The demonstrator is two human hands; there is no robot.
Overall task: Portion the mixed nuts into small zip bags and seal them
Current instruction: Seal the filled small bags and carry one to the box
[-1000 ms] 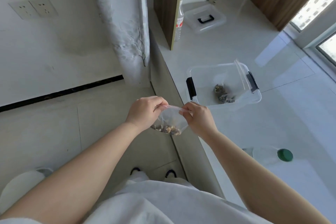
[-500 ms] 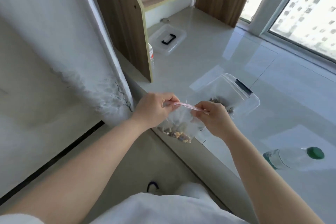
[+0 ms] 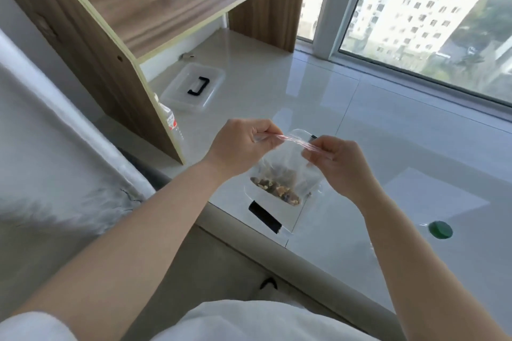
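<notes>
I hold a small clear zip bag (image 3: pixel 288 166) in the air over the white counter, with mixed nuts (image 3: pixel 277 191) heaped in its bottom. My left hand (image 3: pixel 241 147) pinches the left end of the bag's pink zip strip. My right hand (image 3: pixel 336 163) pinches the strip's right end. The strip runs taut between the two hands. Below and behind the bag stands a clear plastic box (image 3: pixel 277 213) with black latches, mostly hidden by the bag and my hands.
The box's clear lid (image 3: pixel 194 86) with a black handle lies under a wooden shelf unit (image 3: pixel 155 11). A bottle with a red label (image 3: pixel 169 119) stands by the shelf's side panel. A green-capped bottle (image 3: pixel 439 230) lies at the right. A window (image 3: pixel 429 22) runs along the far edge.
The view has tilted up and to the right, so the shelf and window show. Both hands have carried the bag from beyond the counter's edge to above the clear box, still pinching the zip strip.
</notes>
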